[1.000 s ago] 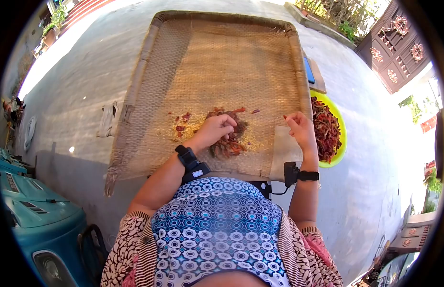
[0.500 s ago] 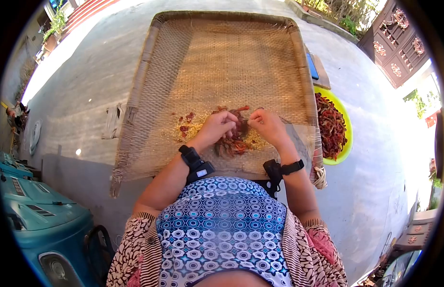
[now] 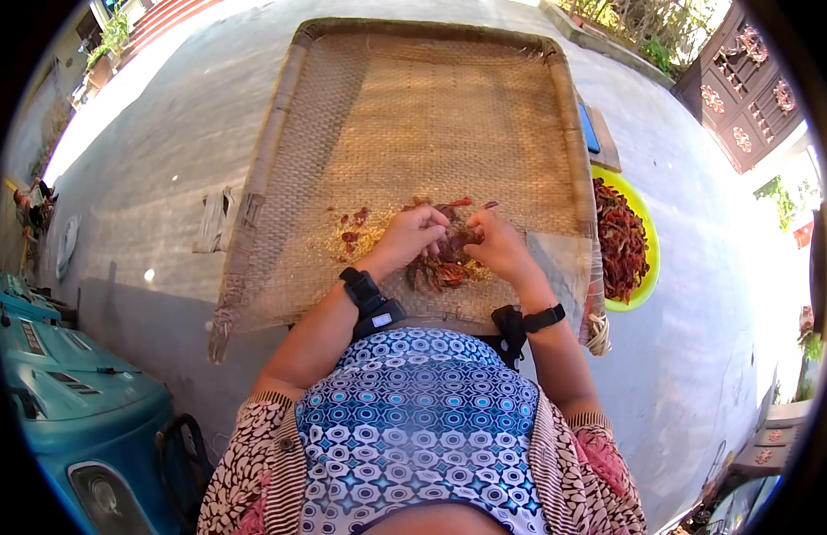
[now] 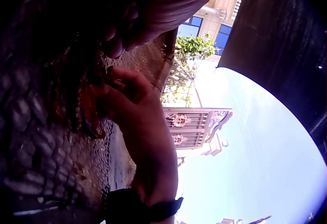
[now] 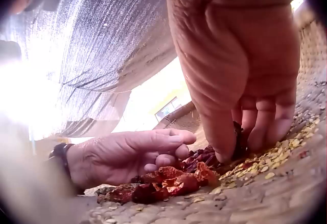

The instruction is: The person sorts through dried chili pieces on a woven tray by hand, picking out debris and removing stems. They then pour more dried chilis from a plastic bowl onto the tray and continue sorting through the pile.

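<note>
Back from the green bowl (image 3: 643, 267), our right hand (image 3: 495, 242) now pinches a dried chilli in the pile (image 3: 440, 259) on the woven tray (image 3: 431, 116), opposite our left hand (image 3: 411, 234), its fingers curled into the same pile.

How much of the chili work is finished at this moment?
Done: a yellow bowl beside the tray is full of chilies, and seeds lie loose on the tray. In hand: both the left hand and right hand work the small pile. Left: only that pile.
</note>
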A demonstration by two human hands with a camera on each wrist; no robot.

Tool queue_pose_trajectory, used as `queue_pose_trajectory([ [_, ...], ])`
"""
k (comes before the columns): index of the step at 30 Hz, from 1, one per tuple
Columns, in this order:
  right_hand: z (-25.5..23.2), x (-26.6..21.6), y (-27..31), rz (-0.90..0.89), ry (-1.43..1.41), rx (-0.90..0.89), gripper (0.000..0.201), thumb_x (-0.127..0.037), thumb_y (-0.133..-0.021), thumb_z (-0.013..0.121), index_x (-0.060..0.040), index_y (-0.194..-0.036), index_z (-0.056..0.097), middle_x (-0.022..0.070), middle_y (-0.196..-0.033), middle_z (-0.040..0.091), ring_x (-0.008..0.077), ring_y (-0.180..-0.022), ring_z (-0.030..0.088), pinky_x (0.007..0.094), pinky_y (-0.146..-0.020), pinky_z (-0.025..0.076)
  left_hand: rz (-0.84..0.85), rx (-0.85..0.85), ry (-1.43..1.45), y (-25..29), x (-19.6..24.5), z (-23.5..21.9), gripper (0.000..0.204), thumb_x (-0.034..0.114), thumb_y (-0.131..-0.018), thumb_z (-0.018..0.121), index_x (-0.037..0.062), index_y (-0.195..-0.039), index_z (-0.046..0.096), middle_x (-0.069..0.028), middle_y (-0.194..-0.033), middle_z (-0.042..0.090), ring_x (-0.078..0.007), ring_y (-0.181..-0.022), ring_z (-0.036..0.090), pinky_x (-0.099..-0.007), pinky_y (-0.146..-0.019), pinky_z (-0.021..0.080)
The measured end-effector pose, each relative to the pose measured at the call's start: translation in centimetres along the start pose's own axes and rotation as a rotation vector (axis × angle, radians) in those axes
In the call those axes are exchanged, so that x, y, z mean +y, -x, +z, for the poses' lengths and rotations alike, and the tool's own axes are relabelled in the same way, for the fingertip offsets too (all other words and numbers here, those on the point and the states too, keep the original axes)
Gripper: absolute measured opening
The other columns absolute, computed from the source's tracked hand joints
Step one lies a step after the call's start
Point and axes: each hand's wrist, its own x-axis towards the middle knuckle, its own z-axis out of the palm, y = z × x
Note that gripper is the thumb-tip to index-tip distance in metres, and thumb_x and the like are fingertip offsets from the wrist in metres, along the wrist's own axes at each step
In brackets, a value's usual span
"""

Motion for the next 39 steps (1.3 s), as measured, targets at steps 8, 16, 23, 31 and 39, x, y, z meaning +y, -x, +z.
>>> queue_pose_trajectory([
  [8,0.9,-0.4,0.1,0.044,-0.377,0.020,0.029,-0.010,-0.080,0.073,-0.0052,-0.107,0.063,0.0101,-0.088,0.068,0.0185,-0.073,0.064,0.0312,-0.065,0.050,0.016,-0.017,-0.017,0.2,0.3,0.1,0.025,0.016,-0.094,0.061,0.0006,-0.113,0.060,-0.0027,-0.087,0.065,-0.0077,-0.070,0.061,-0.0207,-0.058,0.048],
  [16,2.1,-1.3,0.1,0.030,-0.544,0.021,0.025,-0.004,-0.081,0.071,-0.0016,-0.102,0.057,0.0070,-0.083,0.065,0.0129,-0.073,0.062,0.0275,-0.063,0.049,0.060,-0.035,0.006,0.1,-0.1,0.0,0.018,0.019,-0.093,0.063,0.0044,-0.104,0.063,-0.0011,-0.083,0.065,-0.0074,-0.069,0.061,-0.0210,-0.057,0.047],
  [23,2.0,-1.7,0.1,0.114,-0.793,-0.081,0.019,-0.004,-0.088,0.065,-0.0027,-0.104,0.055,0.0053,-0.082,0.063,0.0096,-0.071,0.062,0.0228,-0.059,0.049,0.063,-0.050,0.024,-0.3,-1.0,-0.3,0.015,0.018,-0.095,0.059,0.0042,-0.102,0.062,-0.0017,-0.082,0.065,-0.0082,-0.067,0.062,-0.0213,-0.055,0.047],
  [31,-5.5,0.1,0.2,0.132,-0.696,0.365,0.021,-0.005,-0.088,0.065,-0.0007,-0.107,0.058,0.0033,-0.084,0.062,0.0083,-0.074,0.060,0.0217,-0.063,0.049,0.033,-0.054,0.028,0.0,-0.2,-0.4,0.020,0.015,-0.097,0.056,0.0005,-0.110,0.058,-0.0023,-0.085,0.064,-0.0086,-0.071,0.062,-0.0212,-0.059,0.048],
  [39,-12.2,2.6,1.0,0.295,0.176,0.932,0.038,-0.015,-0.083,0.070,-0.0026,-0.117,0.058,0.0120,-0.108,0.061,0.0234,-0.091,0.063,0.0369,-0.081,0.050,0.018,-0.058,0.033,-0.3,-0.4,-0.4,0.021,0.014,-0.096,0.056,-0.0007,-0.111,0.055,-0.0057,-0.087,0.064,-0.0107,-0.070,0.063,-0.0222,-0.058,0.049],
])
